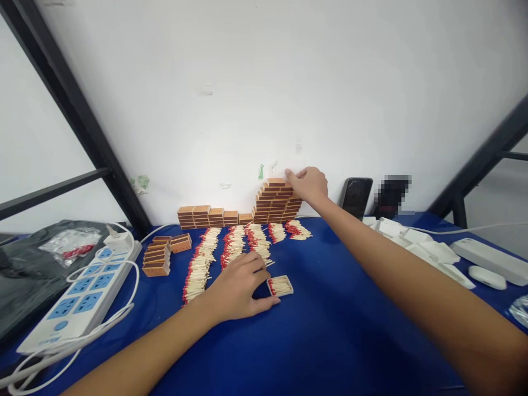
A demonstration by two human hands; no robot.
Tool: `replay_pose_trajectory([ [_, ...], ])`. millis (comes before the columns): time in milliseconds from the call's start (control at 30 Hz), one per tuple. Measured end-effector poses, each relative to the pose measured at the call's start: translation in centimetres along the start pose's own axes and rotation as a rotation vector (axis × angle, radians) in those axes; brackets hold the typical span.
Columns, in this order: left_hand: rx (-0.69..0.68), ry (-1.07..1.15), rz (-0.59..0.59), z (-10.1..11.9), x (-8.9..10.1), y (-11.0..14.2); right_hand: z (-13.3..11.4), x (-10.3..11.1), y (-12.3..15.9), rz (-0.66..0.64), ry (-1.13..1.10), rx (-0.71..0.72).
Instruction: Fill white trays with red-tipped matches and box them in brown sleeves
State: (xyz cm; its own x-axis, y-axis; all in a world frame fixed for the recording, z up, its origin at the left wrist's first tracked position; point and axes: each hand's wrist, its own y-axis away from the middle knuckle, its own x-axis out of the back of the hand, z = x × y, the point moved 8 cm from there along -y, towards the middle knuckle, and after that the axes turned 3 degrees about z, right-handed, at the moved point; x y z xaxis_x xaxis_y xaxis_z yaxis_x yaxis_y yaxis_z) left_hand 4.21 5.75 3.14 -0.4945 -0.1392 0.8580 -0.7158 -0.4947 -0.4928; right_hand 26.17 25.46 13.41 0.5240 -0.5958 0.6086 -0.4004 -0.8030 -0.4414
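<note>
At top right of far matchboxes (275, 204) with right hand (309, 183); cannot tell if pinching. With left hand (241, 285), fingers spread, around left end of near match tray (281, 286).

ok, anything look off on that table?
Minor things: a few matches poke out of line near the left hand, and the white trays at right lie jumbled, unlike the stacked matchboxes.

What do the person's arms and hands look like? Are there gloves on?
No gloves: the left hand and right hand are bare. The left forearm and right forearm are bare too, with no sleeve, watch or bracelet showing.
</note>
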Motion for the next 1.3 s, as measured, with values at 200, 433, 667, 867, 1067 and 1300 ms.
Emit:
replay_pose_trajectory([
  [200, -0.003, 0.011, 0.002, -0.1, 0.0, -0.1, -2.3, -1.4, -0.1, -0.104, 0.022, -0.005],
  [433, 0.018, -0.076, 0.158, -0.5, 1.6, -0.3, -3.7, 1.2, 1.2, -0.162, -0.189, 0.088],
  [667, 0.181, -0.194, 0.492, -2.4, 4.4, 0.2, 0.3, 2.3, 10.5, -0.367, -0.560, 0.111],
  [867, 0.227, -0.236, 0.544, -3.3, 5.2, 0.6, 4.7, -1.3, 15.6, -0.464, -0.695, -0.017],
  [1067, 0.172, -0.217, 0.531, -2.6, 5.0, 0.4, 4.5, -2.3, 16.8, -0.559, -0.767, -0.071],
  [1300, 0.105, -0.202, 0.507, -1.7, 4.9, 0.0, 4.0, -1.7, 17.4, -0.583, -0.796, -0.076],
])
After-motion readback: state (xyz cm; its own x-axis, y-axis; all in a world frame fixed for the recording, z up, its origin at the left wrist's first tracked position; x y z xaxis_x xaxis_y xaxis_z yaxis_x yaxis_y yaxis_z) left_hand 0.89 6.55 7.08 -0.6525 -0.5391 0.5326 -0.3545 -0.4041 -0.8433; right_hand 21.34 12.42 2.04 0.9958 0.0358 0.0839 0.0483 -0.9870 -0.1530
